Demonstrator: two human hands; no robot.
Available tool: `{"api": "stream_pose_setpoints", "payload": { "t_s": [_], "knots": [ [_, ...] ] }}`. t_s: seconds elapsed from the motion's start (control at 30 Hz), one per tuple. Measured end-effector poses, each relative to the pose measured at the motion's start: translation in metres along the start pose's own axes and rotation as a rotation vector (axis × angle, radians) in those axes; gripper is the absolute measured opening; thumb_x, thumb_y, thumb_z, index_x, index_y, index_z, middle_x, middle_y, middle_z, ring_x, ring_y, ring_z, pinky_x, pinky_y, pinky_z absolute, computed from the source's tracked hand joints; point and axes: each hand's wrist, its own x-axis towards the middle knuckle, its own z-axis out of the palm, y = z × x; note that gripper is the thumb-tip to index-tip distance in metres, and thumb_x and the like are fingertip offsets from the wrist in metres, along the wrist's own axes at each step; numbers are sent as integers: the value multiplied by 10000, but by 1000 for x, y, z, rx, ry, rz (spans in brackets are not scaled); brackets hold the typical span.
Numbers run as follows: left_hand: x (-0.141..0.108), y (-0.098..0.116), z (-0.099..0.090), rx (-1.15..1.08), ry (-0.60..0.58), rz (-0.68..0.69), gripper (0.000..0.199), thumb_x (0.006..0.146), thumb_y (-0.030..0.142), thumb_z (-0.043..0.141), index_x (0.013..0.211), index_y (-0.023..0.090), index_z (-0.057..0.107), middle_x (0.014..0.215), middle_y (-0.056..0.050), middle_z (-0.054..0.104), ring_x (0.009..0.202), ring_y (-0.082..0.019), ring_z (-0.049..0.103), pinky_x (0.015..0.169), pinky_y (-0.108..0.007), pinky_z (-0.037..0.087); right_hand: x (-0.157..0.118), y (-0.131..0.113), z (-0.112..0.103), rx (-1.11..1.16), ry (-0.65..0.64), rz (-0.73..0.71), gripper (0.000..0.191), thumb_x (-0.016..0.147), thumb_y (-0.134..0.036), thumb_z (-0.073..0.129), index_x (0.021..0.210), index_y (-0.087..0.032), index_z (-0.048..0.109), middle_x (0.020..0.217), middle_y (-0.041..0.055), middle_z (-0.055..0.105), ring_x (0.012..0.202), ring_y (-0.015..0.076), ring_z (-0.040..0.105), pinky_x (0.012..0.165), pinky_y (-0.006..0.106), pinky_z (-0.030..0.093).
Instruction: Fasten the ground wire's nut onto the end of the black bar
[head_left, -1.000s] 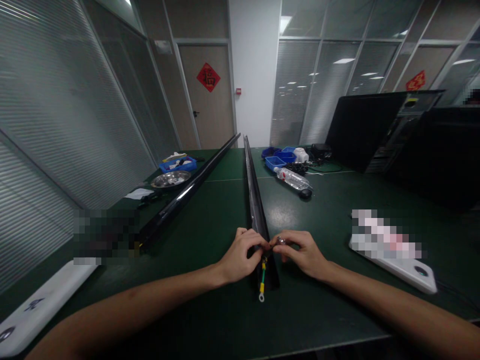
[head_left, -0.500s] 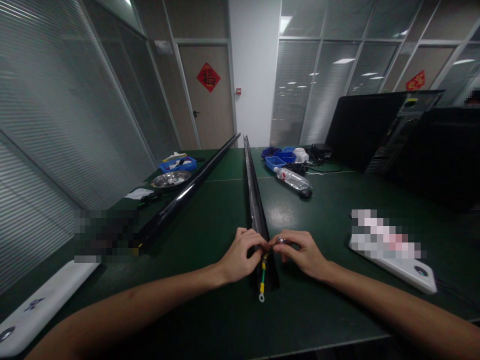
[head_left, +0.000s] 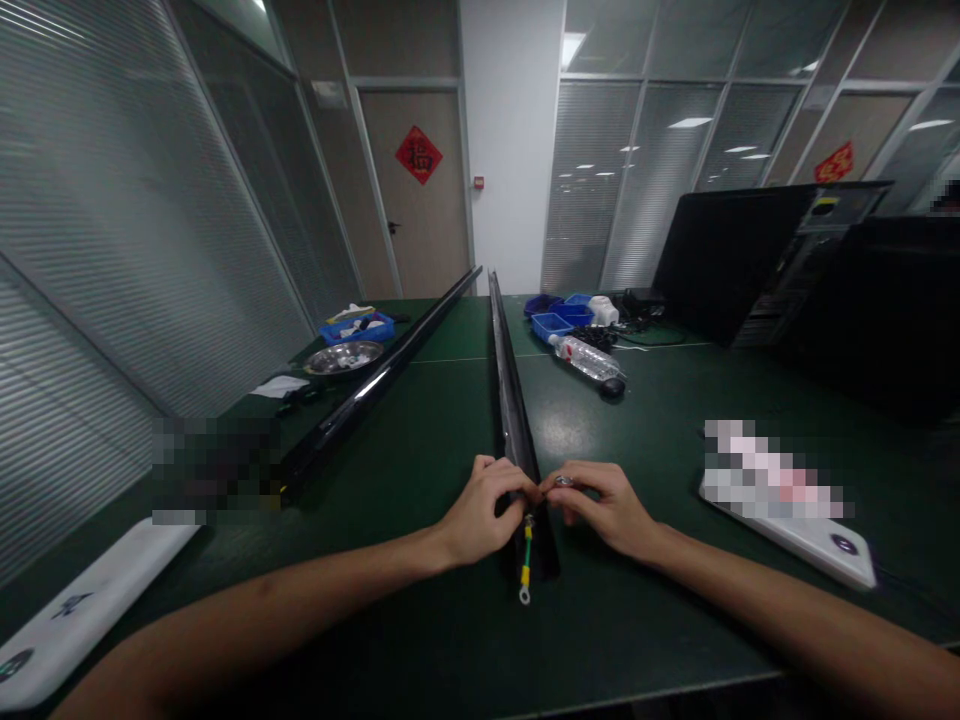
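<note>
A long dark channel [head_left: 512, 400] runs away from me down the middle of the green table. Over its near end, my left hand [head_left: 491, 508] is closed, with thumb and fingers bent together at the short cable's upper end. My right hand [head_left: 600, 505] is also closed, its fingertips meeting those of my left hand at the channel's right edge. What sits between the fingertips is too small to make out. A short green-and-yellow cable [head_left: 527, 552] with a ring terminal [head_left: 524, 596] hangs down toward me inside the channel's end.
Another long dark bar [head_left: 375, 385] lies at the left, beside a metal dish [head_left: 344, 358] and a blue tray [head_left: 375, 331]. On the right are a plastic bottle [head_left: 589, 358], blue bins [head_left: 551, 325], a white device [head_left: 802, 540] and a black computer case [head_left: 735, 260].
</note>
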Motion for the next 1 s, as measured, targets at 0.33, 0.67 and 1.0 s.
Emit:
{"api": "stream_pose_setpoints", "payload": {
  "t_s": [0.33,0.67,1.0],
  "knots": [
    [0,1,-1,0,-5,1,226,908,50,547,970,215,688,954,13,714,955,-185,626,934,-375,311,-1,3,0,-1,1,6,197,1003,-331,664,1005,-167,774,818,35,685,538,114,616,549,235,507],
    [-2,1,0,-8,176,3,235,937,60,521,923,207,704,864,-1,647,833,-172,576,834,-326,352,-1,6,1,35,16,37,173,987,-324,684,995,-170,764,798,23,691,524,108,625,519,217,506],
    [0,-3,3,-40,135,-33,232,930,60,536,878,203,711,760,34,654,723,-146,556,831,-328,350,-2,8,2,48,44,80,192,949,-358,731,959,-168,762,745,15,707,495,107,628,487,202,507]
  ]
}}
